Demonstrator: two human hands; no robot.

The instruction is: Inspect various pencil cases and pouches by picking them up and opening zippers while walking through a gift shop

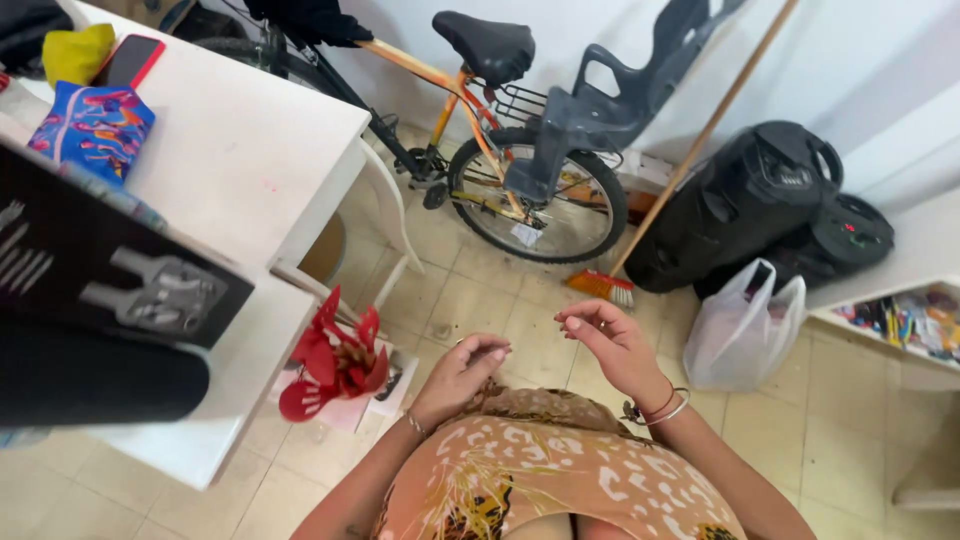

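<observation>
Across the upper left of the frame stands a white counter (250, 140) bearing a patterned blue pouch (92, 128), a yellow cloth (78, 50) and a red-cased phone (130, 60). Upper centre: an orange bicycle (500, 130) with a grey child seat (610, 100). Right: a black speaker (740, 200), a white plastic bag (745, 325) and a broom (605, 285). Lower left of centre: a red ornament (335, 365) on the floor beside the counter. Centre: the left hand (462, 372) and right hand (612, 340), both raised before the body, fingers loosely curled, gripping nothing; judging by this, no object is yet taken up.
</observation>
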